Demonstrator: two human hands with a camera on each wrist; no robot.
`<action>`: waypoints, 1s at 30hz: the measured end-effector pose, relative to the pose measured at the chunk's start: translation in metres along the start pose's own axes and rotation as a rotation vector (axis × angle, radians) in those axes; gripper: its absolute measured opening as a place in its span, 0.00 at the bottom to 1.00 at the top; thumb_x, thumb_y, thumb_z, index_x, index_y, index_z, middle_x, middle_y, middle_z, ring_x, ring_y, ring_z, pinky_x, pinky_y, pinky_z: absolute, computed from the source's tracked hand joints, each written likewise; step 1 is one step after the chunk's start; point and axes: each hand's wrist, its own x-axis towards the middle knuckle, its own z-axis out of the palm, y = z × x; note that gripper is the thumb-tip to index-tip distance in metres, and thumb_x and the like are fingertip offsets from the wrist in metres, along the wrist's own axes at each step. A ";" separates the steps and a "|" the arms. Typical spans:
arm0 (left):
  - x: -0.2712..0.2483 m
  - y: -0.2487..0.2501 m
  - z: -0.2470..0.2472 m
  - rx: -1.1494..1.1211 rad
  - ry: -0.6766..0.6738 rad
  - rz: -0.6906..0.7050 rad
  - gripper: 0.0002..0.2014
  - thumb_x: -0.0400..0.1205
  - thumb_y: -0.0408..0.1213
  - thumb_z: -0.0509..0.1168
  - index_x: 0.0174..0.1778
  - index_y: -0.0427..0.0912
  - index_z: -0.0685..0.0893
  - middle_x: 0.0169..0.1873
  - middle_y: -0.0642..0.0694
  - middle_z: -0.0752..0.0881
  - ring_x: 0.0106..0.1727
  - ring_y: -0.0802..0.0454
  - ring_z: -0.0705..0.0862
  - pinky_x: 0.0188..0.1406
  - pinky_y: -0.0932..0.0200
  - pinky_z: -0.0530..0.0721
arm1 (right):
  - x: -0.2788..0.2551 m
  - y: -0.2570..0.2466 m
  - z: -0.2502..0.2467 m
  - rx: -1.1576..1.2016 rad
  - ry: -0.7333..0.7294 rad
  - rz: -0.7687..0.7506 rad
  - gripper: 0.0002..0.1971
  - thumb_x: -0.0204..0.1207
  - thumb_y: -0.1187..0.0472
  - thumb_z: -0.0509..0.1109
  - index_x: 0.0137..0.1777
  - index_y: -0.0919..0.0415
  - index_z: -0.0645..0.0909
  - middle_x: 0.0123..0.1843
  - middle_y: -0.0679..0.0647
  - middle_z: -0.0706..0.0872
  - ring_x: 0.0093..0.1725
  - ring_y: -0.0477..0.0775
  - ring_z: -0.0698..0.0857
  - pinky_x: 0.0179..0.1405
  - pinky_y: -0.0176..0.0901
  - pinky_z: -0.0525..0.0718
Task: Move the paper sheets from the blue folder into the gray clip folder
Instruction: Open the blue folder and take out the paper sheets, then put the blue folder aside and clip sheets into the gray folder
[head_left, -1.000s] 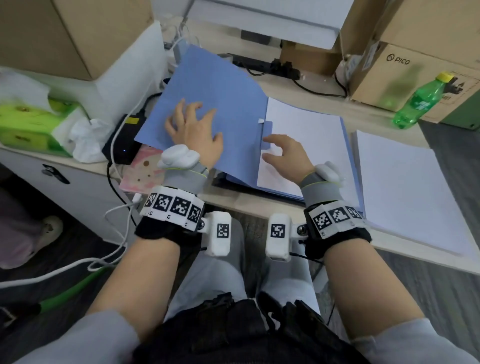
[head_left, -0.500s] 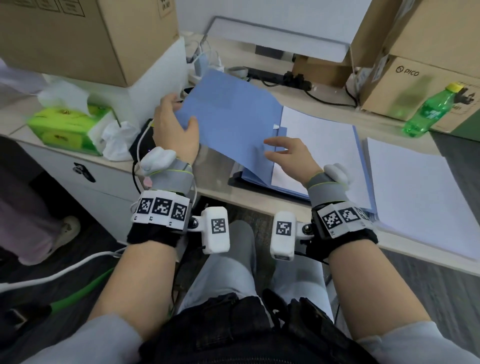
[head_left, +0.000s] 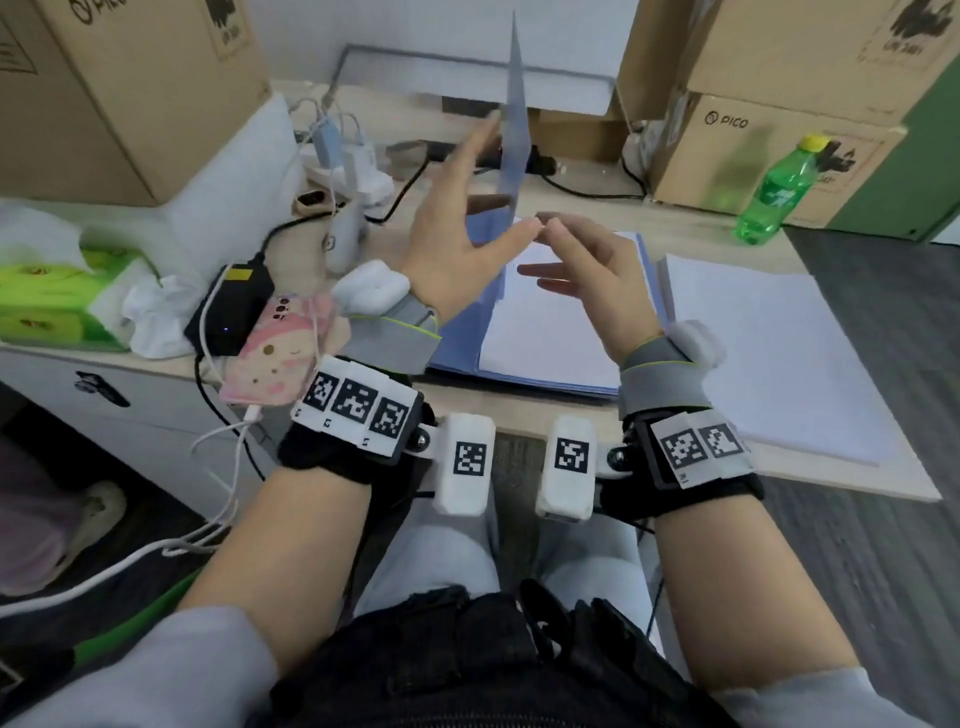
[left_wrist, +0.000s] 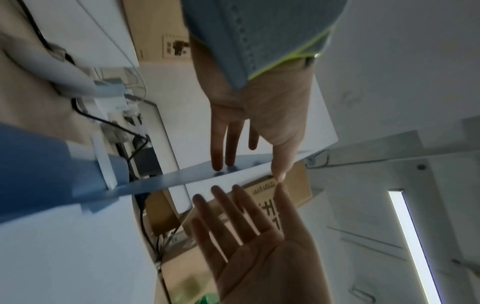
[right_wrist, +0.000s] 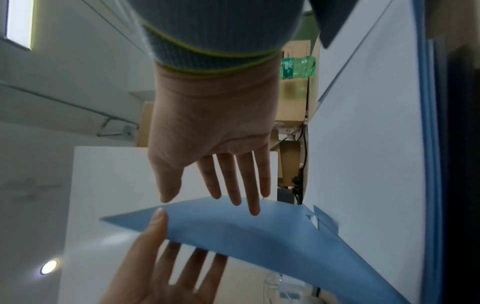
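Note:
The blue folder (head_left: 457, 343) lies on the desk with white paper sheets (head_left: 545, 322) in its right half. Its front cover (head_left: 514, 130) stands almost upright and shows edge-on in the head view. My left hand (head_left: 457, 249) is raised on the cover's left side with straight fingers against it. My right hand (head_left: 587, 270) hovers above the sheets on the other side, fingers straight, and the two thumb tips meet. In the right wrist view, the right hand (right_wrist: 215, 144) has its fingertips on the cover (right_wrist: 259, 230), with the left hand's fingers (right_wrist: 182, 267) behind it.
A second white paper stack (head_left: 769, 353) lies right of the folder; what is beneath it is hidden. A green bottle (head_left: 774, 192) and cardboard boxes (head_left: 753, 150) stand at the back right. Left of the folder are a pink pouch (head_left: 275, 358), a black charger (head_left: 228, 312), cables and a green tissue pack (head_left: 41, 301).
The blue cover has swung up from lying open on the left to standing almost upright. My left hand rose with it, and my right hand lifted off the sheets to meet it.

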 end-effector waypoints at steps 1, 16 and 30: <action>0.001 0.000 0.009 0.003 -0.037 0.004 0.35 0.77 0.42 0.70 0.78 0.40 0.63 0.75 0.46 0.72 0.74 0.54 0.74 0.67 0.63 0.80 | -0.003 -0.002 -0.007 0.025 0.023 -0.002 0.15 0.84 0.54 0.61 0.66 0.60 0.79 0.61 0.57 0.87 0.51 0.54 0.90 0.56 0.46 0.86; -0.028 -0.044 0.109 0.166 -0.425 -0.353 0.21 0.75 0.49 0.72 0.61 0.44 0.84 0.64 0.46 0.84 0.68 0.51 0.80 0.70 0.61 0.72 | -0.035 0.054 -0.098 -0.001 0.622 0.288 0.08 0.71 0.58 0.68 0.48 0.58 0.85 0.43 0.50 0.87 0.48 0.55 0.83 0.52 0.52 0.87; 0.019 -0.087 0.079 0.536 -0.293 -0.702 0.31 0.74 0.43 0.72 0.74 0.44 0.72 0.72 0.39 0.75 0.72 0.39 0.75 0.71 0.50 0.73 | 0.013 0.077 -0.099 -0.364 0.367 0.554 0.28 0.69 0.56 0.73 0.68 0.66 0.77 0.65 0.58 0.81 0.63 0.57 0.79 0.66 0.47 0.76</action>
